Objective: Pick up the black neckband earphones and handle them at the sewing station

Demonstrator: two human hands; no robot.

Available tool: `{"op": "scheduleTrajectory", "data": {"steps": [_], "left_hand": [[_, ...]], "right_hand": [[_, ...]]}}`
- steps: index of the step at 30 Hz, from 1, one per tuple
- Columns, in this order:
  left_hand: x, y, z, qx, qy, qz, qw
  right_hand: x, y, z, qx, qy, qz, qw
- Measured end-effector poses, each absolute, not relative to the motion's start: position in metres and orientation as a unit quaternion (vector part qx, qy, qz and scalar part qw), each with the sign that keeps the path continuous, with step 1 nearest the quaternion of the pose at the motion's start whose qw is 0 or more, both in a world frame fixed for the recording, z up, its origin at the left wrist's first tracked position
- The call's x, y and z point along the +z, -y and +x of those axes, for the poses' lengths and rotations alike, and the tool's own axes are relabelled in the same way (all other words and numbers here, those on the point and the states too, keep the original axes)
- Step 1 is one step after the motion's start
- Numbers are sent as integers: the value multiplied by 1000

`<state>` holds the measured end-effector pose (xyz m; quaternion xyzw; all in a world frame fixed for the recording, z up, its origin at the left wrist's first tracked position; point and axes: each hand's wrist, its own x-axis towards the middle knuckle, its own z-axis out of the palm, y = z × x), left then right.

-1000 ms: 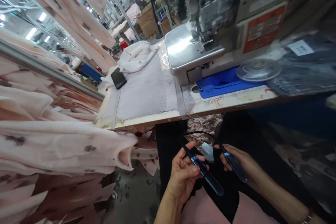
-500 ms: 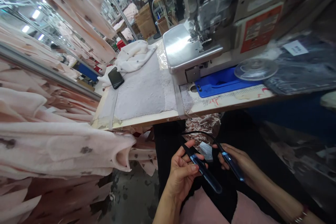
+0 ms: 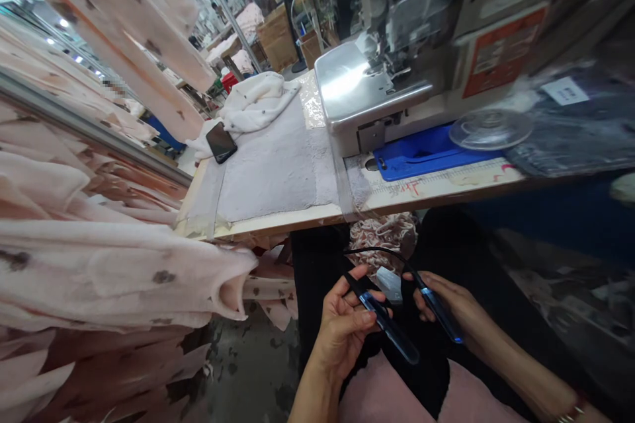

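Low in view, below the counter point(image 3: 278, 221) edge, both hands work over the person's lap. Left hand point(image 3: 347, 327): grip closed, thumb and fingers pinching 1 dark, translucent blue-tinted arm point(image 3: 389, 329) of a thin curved black band point(image 3: 381, 252). Right hand point(image 3: 454, 307): grip likewise closed around the other blue-tinted arm point(image 3: 441, 316). The band arcs up between the 2 hands, just in front of a small grey tag point(image 3: 389, 284) lying on black fabric point(image 3: 426, 370). Pink cloth point(image 3: 381, 396) shows beneath that, at the bottom edge.

On the counter above: a white fuzzy cloth pad point(image 3: 275, 172), a black phone point(image 3: 221, 142) lying flat at its far left corner, a crumpled white garment point(image 3: 253, 102) beyond it. A grey industrial sewing machine point(image 3: 397, 33) stands to the right, with a blue plastic tray point(image 3: 426, 155) at its base and a clear round disc point(image 3: 489, 129) just beside the tray. Stacked pale pink spotted fabric pieces point(image 3: 114, 271) fill the left side.
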<state>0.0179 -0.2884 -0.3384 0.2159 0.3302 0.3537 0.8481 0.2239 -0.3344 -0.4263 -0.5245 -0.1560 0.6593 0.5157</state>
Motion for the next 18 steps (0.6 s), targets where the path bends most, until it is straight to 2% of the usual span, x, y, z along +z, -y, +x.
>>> {"op": "scheduleTrajectory", "data": {"steps": [18], "left_hand": [[-340, 287, 18, 353, -327, 223, 848]], "right_hand": [[-417, 335, 222, 658, 150, -518, 526]]}}
